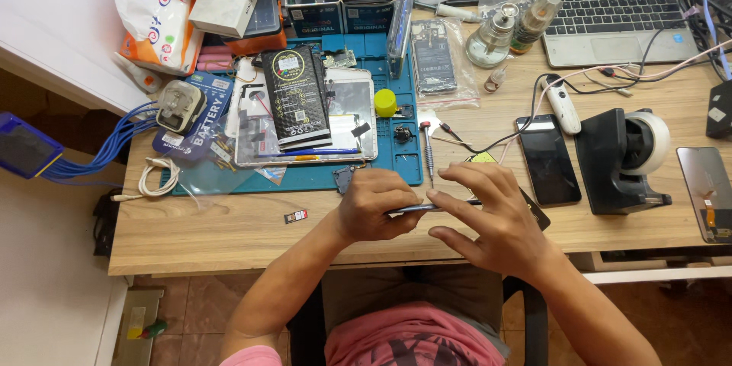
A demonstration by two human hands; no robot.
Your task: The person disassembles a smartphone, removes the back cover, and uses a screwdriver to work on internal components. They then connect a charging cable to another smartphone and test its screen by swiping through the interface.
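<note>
**Phone held edge-on over a crowded bench**

Both hands grip 1 thin phone [438, 206] above the desk's near edge: left hand [377, 204] clenched around its end, right hand [488, 217] pinching it, fingers spread. Just beyond lie a screwdriver [428, 154] and blue mat [381, 171]. Judging by the edge-on grip, a slip could drop the phone onto the desk [229, 232].

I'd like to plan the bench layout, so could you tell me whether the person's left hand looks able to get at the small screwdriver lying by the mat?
Probably yes: the screwdriver lies just beyond the left hand with nothing between, though that hand grips a phone.
</note>
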